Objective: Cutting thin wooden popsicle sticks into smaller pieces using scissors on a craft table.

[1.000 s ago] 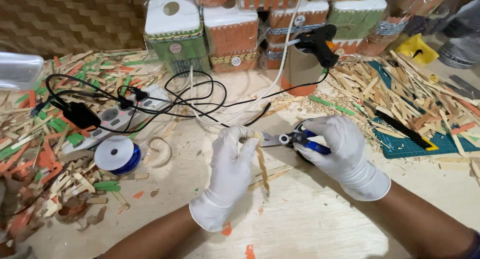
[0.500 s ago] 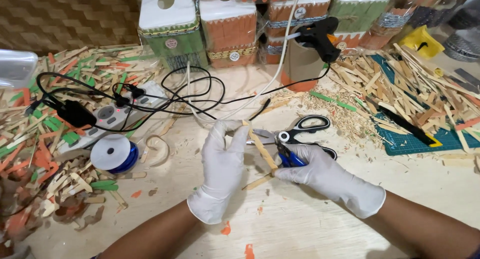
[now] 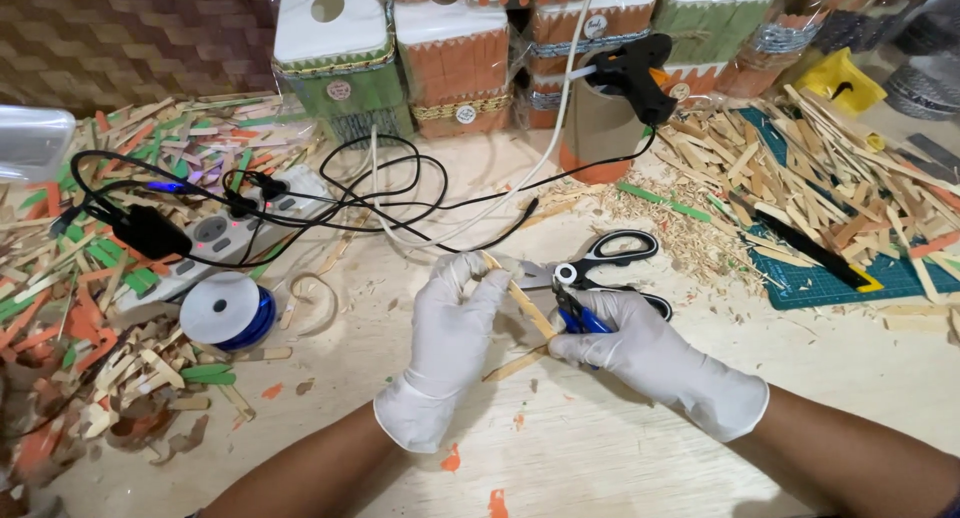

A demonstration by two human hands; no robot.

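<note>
Hands, two gloved: left hand with two sticks, right hand with one pliers

Gloved hands (both) on stick

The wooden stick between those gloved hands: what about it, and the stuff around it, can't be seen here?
Head view only:
- Wooden stick: its upper end is hidden by the left hand.
- Blue-handled tool: mostly covered by the right hand; its kind is unclear.
- Scissors: blade tips are behind the left hand's fingers.
- Decorated boxes: tops are cut off by the upper edge.
</note>
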